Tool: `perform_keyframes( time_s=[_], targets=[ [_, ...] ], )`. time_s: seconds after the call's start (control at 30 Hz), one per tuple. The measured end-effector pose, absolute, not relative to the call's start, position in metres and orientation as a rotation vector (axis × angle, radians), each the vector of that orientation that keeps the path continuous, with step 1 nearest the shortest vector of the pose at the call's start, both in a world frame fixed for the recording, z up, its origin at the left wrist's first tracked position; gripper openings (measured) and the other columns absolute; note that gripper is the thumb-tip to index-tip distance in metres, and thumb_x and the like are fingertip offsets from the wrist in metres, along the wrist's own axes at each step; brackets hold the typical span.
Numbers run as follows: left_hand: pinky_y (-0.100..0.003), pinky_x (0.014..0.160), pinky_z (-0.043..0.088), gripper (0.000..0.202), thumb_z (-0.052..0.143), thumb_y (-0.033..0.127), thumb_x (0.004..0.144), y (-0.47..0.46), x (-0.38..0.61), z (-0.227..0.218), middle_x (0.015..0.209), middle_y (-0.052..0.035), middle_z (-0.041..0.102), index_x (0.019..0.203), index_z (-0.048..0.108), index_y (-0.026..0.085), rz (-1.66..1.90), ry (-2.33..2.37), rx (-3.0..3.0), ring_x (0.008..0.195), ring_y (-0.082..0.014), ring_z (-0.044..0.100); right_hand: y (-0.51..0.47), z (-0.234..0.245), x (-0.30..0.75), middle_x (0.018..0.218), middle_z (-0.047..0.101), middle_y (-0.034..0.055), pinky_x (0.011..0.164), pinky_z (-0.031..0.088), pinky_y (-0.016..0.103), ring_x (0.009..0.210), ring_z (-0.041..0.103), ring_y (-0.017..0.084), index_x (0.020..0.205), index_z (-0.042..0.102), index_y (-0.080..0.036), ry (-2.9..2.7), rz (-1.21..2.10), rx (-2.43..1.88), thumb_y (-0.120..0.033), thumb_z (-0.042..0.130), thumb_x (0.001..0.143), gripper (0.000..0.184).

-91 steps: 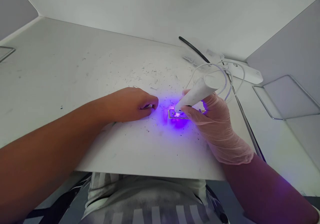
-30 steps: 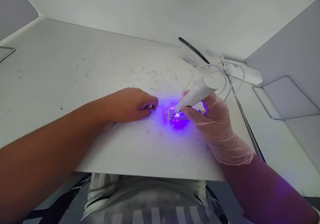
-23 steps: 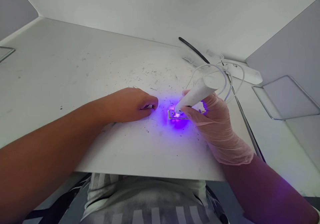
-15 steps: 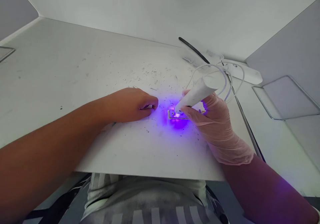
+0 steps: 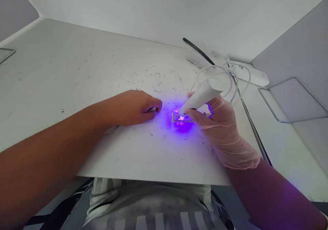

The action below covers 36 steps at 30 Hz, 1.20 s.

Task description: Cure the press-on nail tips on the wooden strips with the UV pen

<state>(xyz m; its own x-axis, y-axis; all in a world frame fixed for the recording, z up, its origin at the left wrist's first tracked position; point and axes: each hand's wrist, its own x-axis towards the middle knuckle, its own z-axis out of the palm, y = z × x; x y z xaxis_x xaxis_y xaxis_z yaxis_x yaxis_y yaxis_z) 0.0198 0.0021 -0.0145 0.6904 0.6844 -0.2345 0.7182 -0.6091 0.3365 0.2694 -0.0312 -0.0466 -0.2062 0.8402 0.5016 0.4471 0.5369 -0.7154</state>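
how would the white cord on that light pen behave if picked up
The white cord loops loosely behind the right hand, so it is probably floppy. It looks thin, so likely light, though it may tug the light pen.

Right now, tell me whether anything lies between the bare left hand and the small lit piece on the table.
Nothing visible does. Only speckled table lies between the left hand and the small piece. The gloved right hand holds the white lamp pen over it from the right side.

One head-worn camera looks forward and steeply down at the white desk (image 5: 77, 62) from close above, facing its back wall.
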Motion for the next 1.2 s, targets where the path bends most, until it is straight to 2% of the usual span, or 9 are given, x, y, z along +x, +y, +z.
perform_keyframes(
  time_s=[1.2],
  targets=[
    [-0.031, 0.070, 0.039, 0.021, 0.045, 0.029, 0.089, 0.0026, 0.0197, -0.0156, 0.079, 0.0007, 0.069, 0.092, 0.065, 0.025, -0.127, 1.095, 2.498, 0.073, -0.0162, 0.061, -0.0315, -0.0451, 0.2677, 0.074, 0.057, -0.0019, 0.073, 0.052, 0.041, 0.078, 0.061, 0.020, 0.083, 0.066, -0.029, -1.829, 0.551, -1.067, -0.029, 0.071, 0.079, 0.007]
  ],
)
